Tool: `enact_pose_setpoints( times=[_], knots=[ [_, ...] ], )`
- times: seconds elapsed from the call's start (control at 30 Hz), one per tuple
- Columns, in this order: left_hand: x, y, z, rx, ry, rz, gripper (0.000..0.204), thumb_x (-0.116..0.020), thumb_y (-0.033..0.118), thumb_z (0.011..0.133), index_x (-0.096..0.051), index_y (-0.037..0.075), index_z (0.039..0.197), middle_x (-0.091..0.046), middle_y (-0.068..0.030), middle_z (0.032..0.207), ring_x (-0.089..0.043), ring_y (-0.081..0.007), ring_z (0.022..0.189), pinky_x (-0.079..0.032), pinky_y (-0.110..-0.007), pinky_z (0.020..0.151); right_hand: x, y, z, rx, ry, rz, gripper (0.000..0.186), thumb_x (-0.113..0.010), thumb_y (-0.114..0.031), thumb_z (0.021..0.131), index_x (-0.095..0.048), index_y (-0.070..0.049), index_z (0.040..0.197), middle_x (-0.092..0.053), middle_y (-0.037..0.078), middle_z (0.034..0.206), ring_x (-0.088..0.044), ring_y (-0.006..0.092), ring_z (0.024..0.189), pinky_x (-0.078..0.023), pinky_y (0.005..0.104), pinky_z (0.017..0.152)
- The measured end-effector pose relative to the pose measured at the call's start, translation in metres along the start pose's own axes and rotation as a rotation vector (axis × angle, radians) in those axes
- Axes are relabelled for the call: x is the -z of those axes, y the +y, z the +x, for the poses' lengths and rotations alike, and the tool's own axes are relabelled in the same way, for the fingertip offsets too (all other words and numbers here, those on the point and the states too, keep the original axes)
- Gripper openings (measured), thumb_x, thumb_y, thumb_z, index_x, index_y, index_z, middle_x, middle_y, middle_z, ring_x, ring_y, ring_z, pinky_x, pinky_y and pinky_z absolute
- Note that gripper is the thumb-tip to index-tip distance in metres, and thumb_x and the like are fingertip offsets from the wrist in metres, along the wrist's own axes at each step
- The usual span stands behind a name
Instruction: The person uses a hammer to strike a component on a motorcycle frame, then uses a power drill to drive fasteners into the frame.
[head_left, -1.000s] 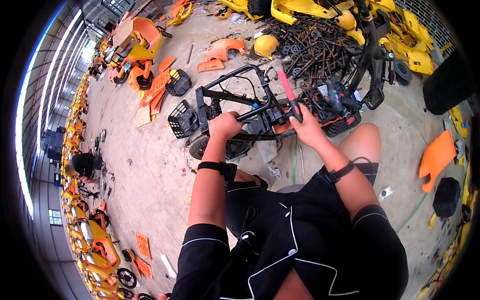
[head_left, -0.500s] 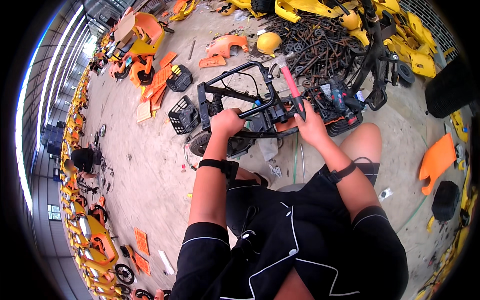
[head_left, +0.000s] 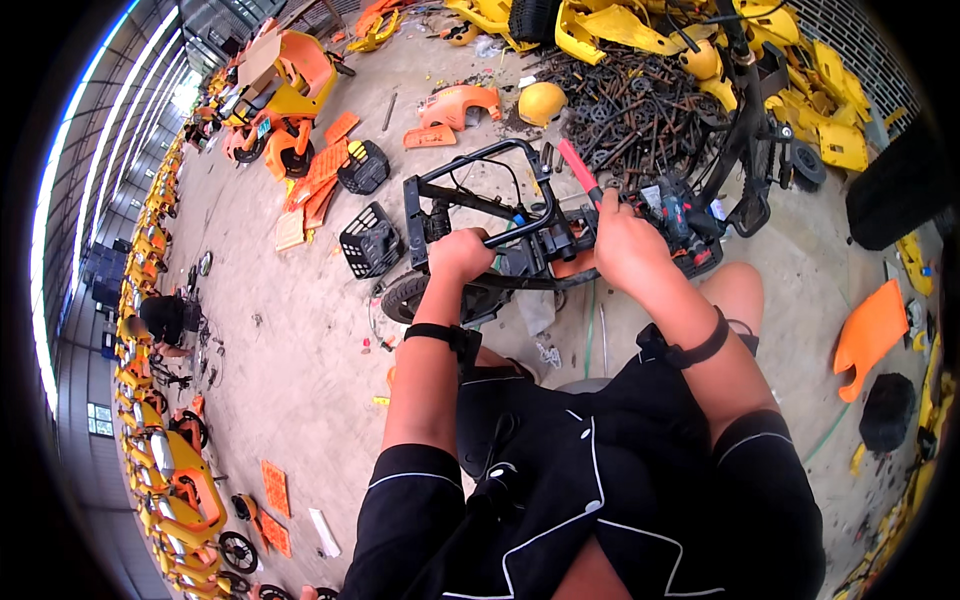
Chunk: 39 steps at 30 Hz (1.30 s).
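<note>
In front of me stands a black scooter frame (head_left: 480,160) with a wheel (head_left: 405,297) at its lower left. My left hand (head_left: 461,256) is closed around a black tube of the frame. My right hand (head_left: 630,245) grips the black end of a hammer with a red and black handle (head_left: 580,168). The hammer points up and left above the frame's right part; its head is hard to make out against the frame. Just right of that hand, a cordless drill (head_left: 678,222) lies on a crate of tools and parts (head_left: 703,262).
A heap of dark metal parts (head_left: 640,110) lies beyond the frame, beside yellow body panels (head_left: 840,145). Black baskets (head_left: 370,240) and orange panels (head_left: 320,175) lie to the left. Yellow scooters (head_left: 180,470) line the left wall, where another person (head_left: 163,318) crouches.
My right hand has turned and risen slightly with the hammer, its forearm swinging across. My left hand still holds the frame. The whole view has shifted a little.
</note>
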<state>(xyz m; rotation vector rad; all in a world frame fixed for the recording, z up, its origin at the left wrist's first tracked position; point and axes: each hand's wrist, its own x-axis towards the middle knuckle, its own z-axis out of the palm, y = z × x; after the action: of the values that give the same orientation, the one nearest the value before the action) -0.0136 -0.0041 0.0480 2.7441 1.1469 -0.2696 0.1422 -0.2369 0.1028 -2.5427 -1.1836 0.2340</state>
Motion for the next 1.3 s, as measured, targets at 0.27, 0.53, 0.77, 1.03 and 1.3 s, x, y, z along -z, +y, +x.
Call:
enact_pose_setpoints(
  times=[0.27,0.53,0.77,1.03,1.3],
  knots=[
    [-0.003,-0.005,0.0,-0.021,0.013,0.0,0.034,-0.065,0.037,0.083,-0.077,0.023,0.112,-0.076,-0.0108,0.11,-0.072,-0.032,0.104,-0.057,-0.044,0.091,0.016,-0.037,0.004,0.104,0.049,-0.261,0.075,-0.067,-0.008,0.085,-0.035,0.016,0.149,-0.068,0.025,0.108,-0.075,0.0363,0.089,-0.062,0.0414,0.073],
    [0.001,-0.007,-0.01,-0.036,0.056,-0.046,0.031,-0.062,0.03,0.083,-0.078,0.02,0.108,-0.076,-0.0116,0.108,-0.072,-0.032,0.103,-0.057,-0.044,0.09,0.03,-0.055,0.017,0.177,0.018,-0.466,0.061,-0.055,-0.009,0.093,-0.041,0.016,0.146,-0.073,0.022,0.095,-0.075,0.036,0.087,-0.06,0.0452,0.075],
    [-0.005,-0.011,-0.005,-0.036,0.056,-0.033,0.032,-0.063,0.033,0.084,-0.077,0.024,0.112,-0.077,-0.0107,0.107,-0.073,-0.032,0.102,-0.057,-0.044,0.089,0.118,-0.101,0.013,0.383,-0.138,-0.618,0.023,-0.063,-0.008,0.086,-0.069,0.003,0.105,-0.075,0.02,0.093,-0.075,0.035,0.087,-0.06,0.045,0.077],
    [-0.011,-0.018,-0.006,-0.077,0.12,-0.074,0.032,-0.065,0.032,0.082,-0.077,0.021,0.11,-0.077,-0.0111,0.103,-0.073,-0.0316,0.099,-0.058,-0.044,0.086,0.116,-0.117,0.01,0.371,-0.123,-0.666,0.018,-0.061,-0.006,0.087,-0.077,-0.004,0.096,-0.076,0.017,0.1,-0.076,0.0327,0.092,-0.062,0.0418,0.078],
    [-0.017,-0.022,-0.005,-0.09,0.146,-0.087,0.029,-0.066,0.031,0.081,-0.076,0.018,0.105,-0.077,-0.0106,0.101,-0.072,-0.0308,0.099,-0.057,-0.044,0.085,0.107,-0.101,-0.001,0.401,-0.109,-0.69,0.018,-0.062,-0.006,0.085,-0.075,0.001,0.094,-0.076,0.017,0.095,-0.075,0.036,0.087,-0.061,0.044,0.077]
  ],
)
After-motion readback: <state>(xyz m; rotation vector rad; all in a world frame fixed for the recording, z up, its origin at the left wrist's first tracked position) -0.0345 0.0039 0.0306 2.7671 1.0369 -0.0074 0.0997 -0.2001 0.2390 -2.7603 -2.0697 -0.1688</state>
